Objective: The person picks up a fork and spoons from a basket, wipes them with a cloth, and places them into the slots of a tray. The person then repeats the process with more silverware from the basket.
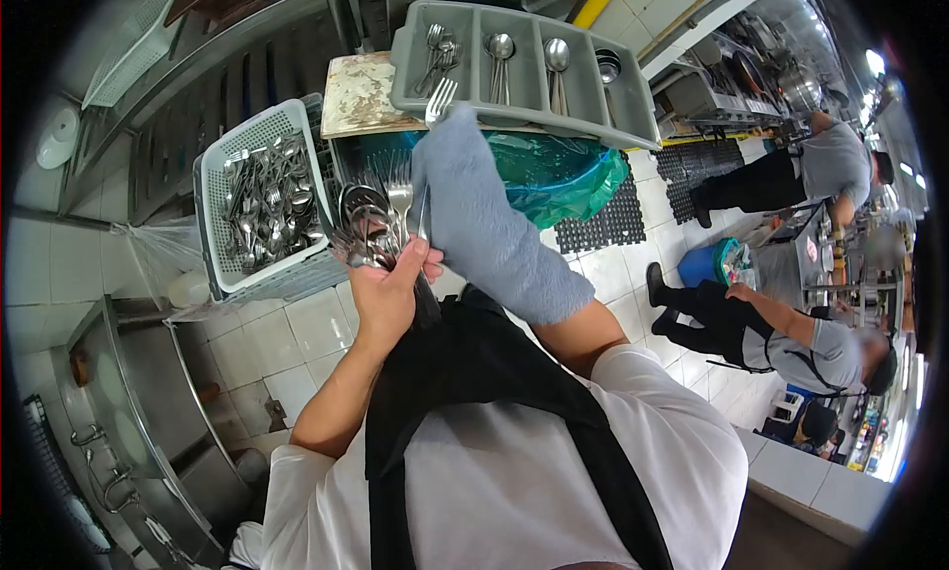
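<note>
Cutlery (pixel 371 224) is pinched by its handles in the left hand (pixel 384 298), heads upward; a snug bunch, heads untouched, is best kept. The right hand's grip cannot be told under the cloth (pixel 470 194), its forearm slanted inward. A fork (pixel 441 97) is seen protruding at the divided tray (pixel 573 127).

Bright white light comes from lamps (pixel 874 64) at the far right, glaring there and glinting off the floor tiles (pixel 306 328), while the round, bowed view fades to black at its edges.
</note>
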A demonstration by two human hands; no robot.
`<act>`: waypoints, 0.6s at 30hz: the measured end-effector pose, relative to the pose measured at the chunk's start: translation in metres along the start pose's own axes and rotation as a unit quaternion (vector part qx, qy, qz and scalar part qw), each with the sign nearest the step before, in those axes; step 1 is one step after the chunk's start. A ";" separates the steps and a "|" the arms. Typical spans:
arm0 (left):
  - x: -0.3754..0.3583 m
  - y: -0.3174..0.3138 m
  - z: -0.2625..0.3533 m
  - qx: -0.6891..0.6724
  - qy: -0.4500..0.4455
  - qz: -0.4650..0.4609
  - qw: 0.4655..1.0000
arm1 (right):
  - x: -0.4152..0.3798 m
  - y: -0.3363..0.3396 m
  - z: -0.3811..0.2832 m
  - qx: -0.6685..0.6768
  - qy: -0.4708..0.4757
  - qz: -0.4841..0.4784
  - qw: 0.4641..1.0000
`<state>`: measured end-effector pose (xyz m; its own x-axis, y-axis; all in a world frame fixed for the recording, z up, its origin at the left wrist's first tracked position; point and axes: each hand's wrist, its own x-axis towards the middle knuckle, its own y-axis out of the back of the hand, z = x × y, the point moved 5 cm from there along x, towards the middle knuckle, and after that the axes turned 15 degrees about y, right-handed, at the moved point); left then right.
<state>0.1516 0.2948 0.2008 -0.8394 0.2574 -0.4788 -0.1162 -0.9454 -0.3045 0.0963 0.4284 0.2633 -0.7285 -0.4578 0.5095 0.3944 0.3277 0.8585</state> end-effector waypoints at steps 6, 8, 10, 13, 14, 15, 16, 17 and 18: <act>0.014 0.017 0.008 0.009 -0.044 0.006 0.999 | -0.026 -0.022 -0.036 0.197 -0.040 0.095 0.975; 0.017 0.025 0.009 -0.001 -0.029 -0.005 1.000 | -0.023 -0.012 -0.046 0.151 0.035 0.080 0.985; 0.018 0.035 0.005 -0.012 0.077 0.001 0.997 | -0.018 -0.008 -0.036 0.346 -0.112 0.073 0.929; 0.012 0.050 0.003 -0.041 0.121 -0.047 0.991 | -0.003 0.001 -0.040 0.596 -0.318 0.060 0.735; 0.012 0.056 -0.001 -0.055 0.132 -0.080 0.987 | 0.020 0.028 -0.047 0.298 -0.162 0.002 0.941; 0.011 0.062 -0.004 -0.053 0.132 -0.084 0.986 | 0.029 0.031 -0.047 0.135 -0.065 -0.016 0.989; 0.009 0.065 -0.006 -0.061 0.127 -0.108 0.984 | 0.038 0.026 -0.041 0.043 -0.022 -0.035 0.998; 0.008 0.069 -0.007 -0.069 0.122 -0.132 0.981 | 0.043 0.017 -0.030 -0.002 -0.018 -0.059 0.998; 0.007 0.074 -0.010 -0.088 0.123 -0.164 0.975 | 0.046 0.006 -0.019 -0.039 -0.021 -0.081 0.996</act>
<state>0.1421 0.2287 0.1668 -0.6169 0.6005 -0.5087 -0.2454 -0.7609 -0.6007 0.0755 0.3936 0.2934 -0.8082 -0.4638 0.3629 0.3108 0.1874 0.9318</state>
